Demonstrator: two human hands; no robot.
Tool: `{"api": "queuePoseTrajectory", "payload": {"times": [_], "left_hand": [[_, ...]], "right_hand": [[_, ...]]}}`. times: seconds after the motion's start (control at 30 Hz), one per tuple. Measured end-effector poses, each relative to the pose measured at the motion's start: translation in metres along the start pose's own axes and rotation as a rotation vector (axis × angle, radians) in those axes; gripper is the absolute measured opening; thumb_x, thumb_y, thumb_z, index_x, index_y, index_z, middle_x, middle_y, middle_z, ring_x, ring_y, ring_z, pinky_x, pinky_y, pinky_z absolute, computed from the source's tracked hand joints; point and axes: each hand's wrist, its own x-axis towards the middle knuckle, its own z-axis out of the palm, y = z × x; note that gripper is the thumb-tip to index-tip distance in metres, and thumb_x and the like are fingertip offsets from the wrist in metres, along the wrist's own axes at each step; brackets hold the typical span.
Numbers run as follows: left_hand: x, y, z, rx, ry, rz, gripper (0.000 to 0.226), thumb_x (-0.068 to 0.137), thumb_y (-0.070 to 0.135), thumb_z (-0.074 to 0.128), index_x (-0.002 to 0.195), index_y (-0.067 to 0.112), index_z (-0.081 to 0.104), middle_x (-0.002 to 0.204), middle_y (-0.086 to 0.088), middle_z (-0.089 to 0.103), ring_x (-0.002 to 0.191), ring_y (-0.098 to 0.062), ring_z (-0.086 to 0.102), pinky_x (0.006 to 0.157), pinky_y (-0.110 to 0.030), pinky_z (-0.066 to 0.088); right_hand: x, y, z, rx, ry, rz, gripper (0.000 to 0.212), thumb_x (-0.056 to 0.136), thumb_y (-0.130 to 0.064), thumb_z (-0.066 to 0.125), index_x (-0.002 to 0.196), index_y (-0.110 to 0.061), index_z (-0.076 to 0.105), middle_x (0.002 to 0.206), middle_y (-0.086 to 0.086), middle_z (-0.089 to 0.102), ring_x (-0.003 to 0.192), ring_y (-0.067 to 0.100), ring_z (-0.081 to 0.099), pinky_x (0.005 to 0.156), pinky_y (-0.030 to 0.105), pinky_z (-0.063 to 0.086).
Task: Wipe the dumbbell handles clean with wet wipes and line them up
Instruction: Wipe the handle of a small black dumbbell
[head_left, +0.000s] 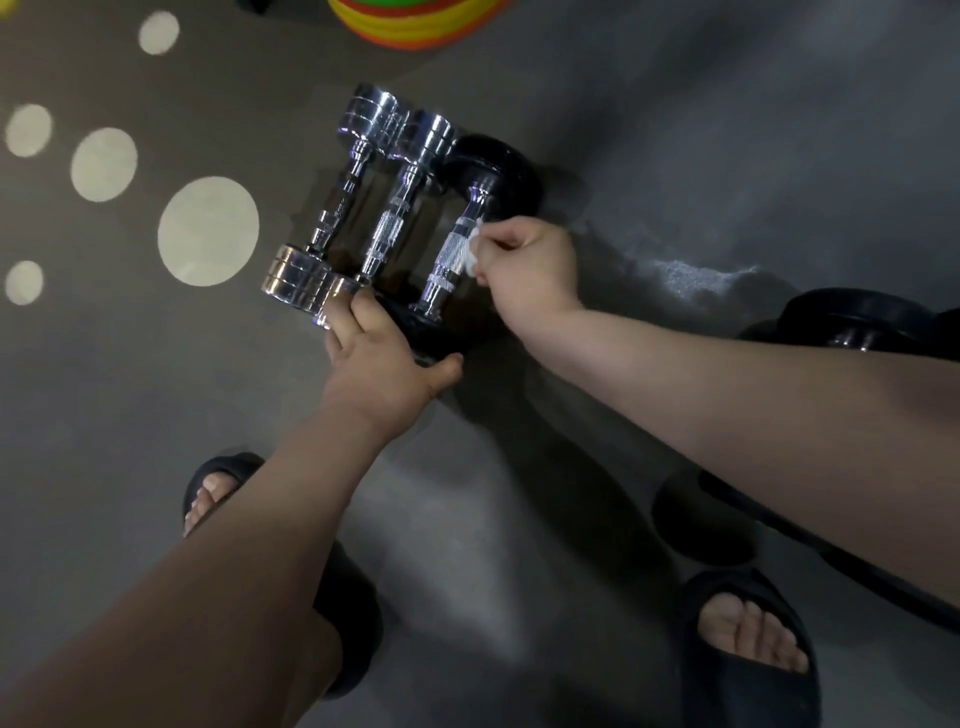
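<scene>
- Grey floor (675, 130); chrome dumbbells (337, 208) paired at 12 o'clock.
- My right hand (524, 265) pinches the wet wipe (471, 254) on the black dumbbell (452, 260) handle; left hand (379, 353) grips its head.
- Spare dumbbell (852, 322) at 3 o'clock waits, I reckon.

Dark grey floor (727, 130) dappled with pale round light spots (208, 231) at left.

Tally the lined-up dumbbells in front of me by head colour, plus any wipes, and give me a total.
Chrome-headed dumbbells: 2
Black-headed dumbbell: 1
Wet wipe: 1
Total: 4
</scene>
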Motion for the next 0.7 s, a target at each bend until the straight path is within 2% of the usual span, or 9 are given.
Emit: {"api": "queuePoseTrajectory", "payload": {"times": [0.07,0.13,0.2,0.27,0.4,0.5,0.57,0.63,0.7], "left_hand": [[0.0,0.0,0.001,-0.005,0.008,-0.003,0.11,0.071,0.048,0.083,0.148,0.003,0.02,0.151,-0.013,0.015,0.14,-0.038,0.024,0.117,-0.042,0.026],[0.0,-0.001,0.002,0.002,0.015,-0.002,0.109,0.07,0.048,0.083,0.148,0.003,0.02,0.151,-0.013,0.016,0.14,-0.039,0.024,0.117,-0.041,0.026],[0.001,-0.001,0.003,0.007,0.012,-0.002,0.11,0.07,0.049,0.083,0.148,0.003,0.02,0.151,-0.013,0.016,0.139,-0.038,0.025,0.117,-0.041,0.026],[0.0,-0.001,0.002,0.002,0.006,-0.004,0.111,0.07,0.049,0.082,0.148,0.003,0.019,0.15,-0.012,0.015,0.139,-0.038,0.025,0.116,-0.041,0.026],[0.0,-0.001,0.003,-0.001,0.01,0.0,0.109,0.071,0.049,0.082,0.148,0.004,0.02,0.149,-0.012,0.015,0.139,-0.037,0.025,0.115,-0.04,0.027],[0.001,-0.002,0.003,0.002,0.01,-0.005,0.111,0.071,0.049,0.082,0.149,0.004,0.018,0.15,-0.011,0.015,0.139,-0.037,0.024,0.115,-0.041,0.027],[0.001,-0.002,0.003,-0.001,0.013,-0.005,0.111,0.071,0.049,0.082,0.149,0.003,0.018,0.151,-0.012,0.014,0.14,-0.037,0.023,0.115,-0.041,0.026],[0.0,-0.001,0.004,-0.008,0.017,-0.004,0.111,0.071,0.049,0.082,0.149,0.003,0.018,0.151,-0.012,0.014,0.14,-0.037,0.023,0.115,-0.04,0.026],[-0.001,-0.001,0.004,-0.01,0.025,0.001,0.111,0.07,0.048,0.082,0.149,0.002,0.018,0.151,-0.013,0.015,0.14,-0.038,0.023,0.116,-0.04,0.025]], "right_hand": [[0.004,-0.002,-0.005,-0.075,0.008,-0.082,0.012,0.086,-0.019,0.07,0.079,-0.026,0.077,0.074,-0.006,0.075,0.075,0.014,0.073,0.08,0.041,0.06],[0.011,-0.005,-0.007,-0.163,0.054,-0.175,0.011,0.087,-0.017,0.068,0.084,-0.017,0.079,0.08,-0.004,0.076,0.08,0.013,0.071,0.082,0.039,0.058],[0.007,-0.002,-0.006,-0.273,0.022,-0.279,0.016,0.088,-0.017,0.067,0.095,-0.009,0.079,0.089,0.0,0.071,0.087,0.014,0.067,0.088,0.03,0.054],[0.0,0.002,-0.007,-0.376,-0.038,-0.384,0.024,0.09,-0.016,0.067,0.11,-0.007,0.076,0.1,0.004,0.061,0.088,0.016,0.063,0.088,0.019,0.047],[0.009,0.0,-0.018,-0.53,-0.039,-0.564,0.02,0.093,-0.01,0.059,0.104,-0.001,0.073,0.099,0.015,0.059,0.085,0.028,0.06,0.081,0.033,0.048],[0.007,0.004,-0.017,-0.715,-0.071,-0.692,0.025,0.096,-0.011,0.053,0.111,0.003,0.067,0.097,0.017,0.055,0.076,0.032,0.057,0.069,0.042,0.052],[0.006,0.007,-0.019,-0.834,-0.123,-0.747,0.03,0.097,-0.009,0.053,0.123,0.004,0.062,0.099,0.018,0.054,0.073,0.033,0.057,0.061,0.04,0.05],[0.009,0.003,-0.022,-0.989,-0.173,-0.804,0.037,0.096,-0.004,0.053,0.131,0.005,0.056,0.104,0.019,0.054,0.076,0.034,0.057,0.056,0.034,0.041],[0.009,-0.008,-0.02,-1.169,-0.191,-0.862,0.037,0.089,0.003,0.053,0.126,0.006,0.056,0.112,0.02,0.054,0.087,0.037,0.057,0.055,0.034,0.032]]}}
